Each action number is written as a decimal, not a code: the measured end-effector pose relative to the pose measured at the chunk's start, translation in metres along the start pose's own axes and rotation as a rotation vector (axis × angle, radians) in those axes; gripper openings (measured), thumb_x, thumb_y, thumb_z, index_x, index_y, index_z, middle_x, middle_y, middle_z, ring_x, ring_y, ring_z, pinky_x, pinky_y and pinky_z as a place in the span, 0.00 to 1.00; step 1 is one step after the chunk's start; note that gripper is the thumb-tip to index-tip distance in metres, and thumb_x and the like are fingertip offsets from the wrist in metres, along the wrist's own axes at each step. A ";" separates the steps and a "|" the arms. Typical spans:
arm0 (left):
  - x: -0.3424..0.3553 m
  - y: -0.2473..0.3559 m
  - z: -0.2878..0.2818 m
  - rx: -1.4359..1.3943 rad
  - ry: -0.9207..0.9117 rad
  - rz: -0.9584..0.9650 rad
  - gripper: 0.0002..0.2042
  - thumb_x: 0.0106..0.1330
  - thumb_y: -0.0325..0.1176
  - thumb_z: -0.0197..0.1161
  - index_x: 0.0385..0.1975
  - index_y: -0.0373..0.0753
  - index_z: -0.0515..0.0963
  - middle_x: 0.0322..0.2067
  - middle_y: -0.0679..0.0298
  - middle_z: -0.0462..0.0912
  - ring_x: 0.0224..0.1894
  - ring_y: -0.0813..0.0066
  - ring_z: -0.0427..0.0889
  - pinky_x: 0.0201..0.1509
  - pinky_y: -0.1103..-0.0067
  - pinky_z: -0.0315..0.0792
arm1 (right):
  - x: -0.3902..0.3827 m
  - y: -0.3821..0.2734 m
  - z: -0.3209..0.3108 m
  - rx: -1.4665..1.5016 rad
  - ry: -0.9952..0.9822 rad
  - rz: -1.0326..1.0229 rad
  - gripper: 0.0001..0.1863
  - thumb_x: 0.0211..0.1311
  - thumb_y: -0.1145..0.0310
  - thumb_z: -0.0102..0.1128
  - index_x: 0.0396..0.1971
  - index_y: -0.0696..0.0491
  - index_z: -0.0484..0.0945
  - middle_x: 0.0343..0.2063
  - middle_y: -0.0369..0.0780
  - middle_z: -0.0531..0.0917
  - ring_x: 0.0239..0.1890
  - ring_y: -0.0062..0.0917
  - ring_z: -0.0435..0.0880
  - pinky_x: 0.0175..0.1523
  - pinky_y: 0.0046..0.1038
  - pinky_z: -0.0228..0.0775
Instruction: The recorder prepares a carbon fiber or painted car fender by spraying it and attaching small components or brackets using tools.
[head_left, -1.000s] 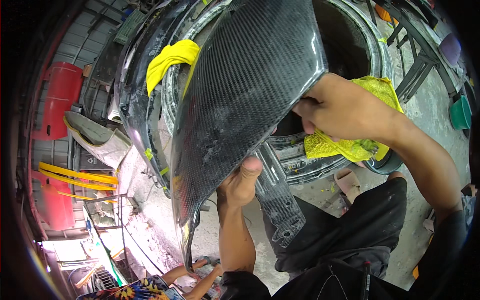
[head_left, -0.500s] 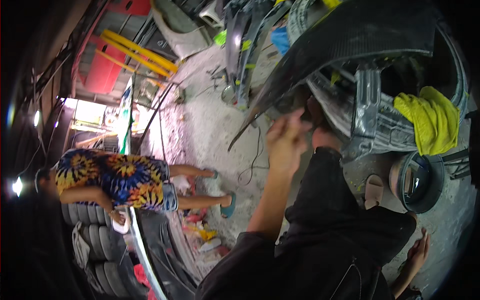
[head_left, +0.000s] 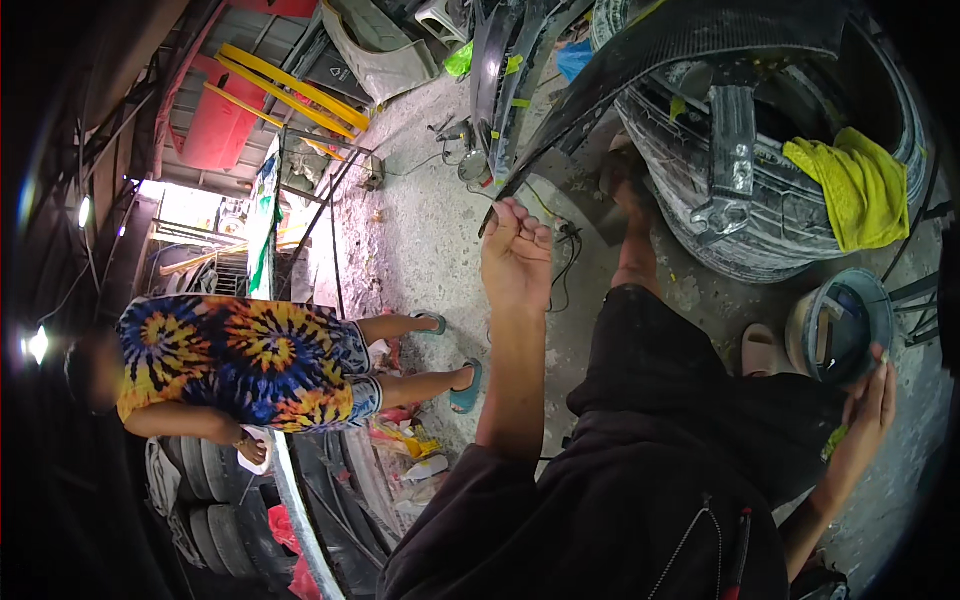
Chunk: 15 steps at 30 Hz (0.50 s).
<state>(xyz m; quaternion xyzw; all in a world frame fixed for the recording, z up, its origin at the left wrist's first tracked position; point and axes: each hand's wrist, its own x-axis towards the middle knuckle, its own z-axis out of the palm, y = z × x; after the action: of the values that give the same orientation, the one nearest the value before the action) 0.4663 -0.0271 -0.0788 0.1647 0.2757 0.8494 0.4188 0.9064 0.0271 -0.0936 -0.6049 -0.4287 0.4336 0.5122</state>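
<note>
A long black curved car body panel [head_left: 690, 40] lies over a dusty stack of tyres [head_left: 690, 215], its narrow tip pointing down toward my left. My left hand [head_left: 517, 255] is at that tip with its fingers curled, and a bit of the dark end shows beside the thumb. How far the fingers wrap the edge is partly hidden. My right hand [head_left: 868, 415] is beside the rim of a round bucket [head_left: 795, 330], fingers stretched out, with nothing clearly in it. A small yellow-green patch [head_left: 833, 442] shows between this hand and my leg.
A yellow cloth [head_left: 850, 190] hangs over the tyres. Cables [head_left: 570, 250] lie on the concrete floor. To the left a person in a patterned shirt [head_left: 250, 360] stands by a long panel [head_left: 295, 500]. Further dark trim parts [head_left: 490, 80] lie at the far side.
My left hand has moved up and left to the panel's tip, fingers now curled. My right hand has risen to the bucket. The panel appears shifted upward as the view moved.
</note>
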 end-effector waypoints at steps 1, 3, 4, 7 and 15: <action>-0.004 -0.003 -0.005 0.011 0.010 -0.012 0.10 0.70 0.36 0.59 0.42 0.35 0.75 0.35 0.62 0.82 0.37 0.72 0.82 0.40 0.78 0.76 | -0.007 -0.003 0.015 0.034 -0.046 0.049 0.17 0.75 0.62 0.45 0.51 0.55 0.78 0.21 0.27 0.67 0.17 0.06 0.58 0.20 0.13 0.45; -0.021 -0.010 -0.013 0.439 0.117 -0.015 0.13 0.72 0.38 0.57 0.43 0.33 0.75 0.34 0.60 0.82 0.36 0.70 0.82 0.43 0.77 0.77 | -0.018 -0.003 0.035 0.083 -0.138 0.133 0.16 0.75 0.62 0.46 0.50 0.55 0.78 0.20 0.27 0.67 0.18 0.07 0.59 0.19 0.13 0.47; -0.033 -0.007 -0.017 0.450 0.125 -0.029 0.13 0.72 0.38 0.57 0.43 0.33 0.75 0.34 0.60 0.82 0.36 0.70 0.82 0.43 0.77 0.77 | -0.023 0.007 0.042 0.108 -0.212 0.174 0.15 0.75 0.62 0.46 0.50 0.55 0.78 0.19 0.28 0.67 0.18 0.07 0.60 0.19 0.13 0.48; -0.045 0.001 -0.023 0.582 0.252 -0.202 0.21 0.71 0.46 0.55 0.52 0.32 0.72 0.43 0.56 0.81 0.47 0.67 0.80 0.53 0.71 0.74 | -0.036 0.035 0.068 0.179 -0.424 0.331 0.15 0.75 0.62 0.45 0.47 0.56 0.78 0.20 0.29 0.68 0.17 0.07 0.60 0.18 0.13 0.49; 0.008 0.022 -0.026 -0.041 0.201 -0.102 0.08 0.71 0.29 0.56 0.46 0.38 0.76 0.44 0.67 0.83 0.46 0.79 0.81 0.52 0.76 0.76 | -0.051 0.028 0.127 0.117 -0.747 0.362 0.14 0.73 0.72 0.46 0.52 0.57 0.77 0.22 0.32 0.73 0.15 0.09 0.65 0.19 0.14 0.58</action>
<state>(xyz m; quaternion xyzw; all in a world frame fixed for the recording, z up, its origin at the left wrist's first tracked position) 0.4340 -0.0402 -0.0856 0.0557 0.3070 0.8446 0.4351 0.7734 0.0063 -0.1296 -0.4414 -0.4464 0.7299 0.2704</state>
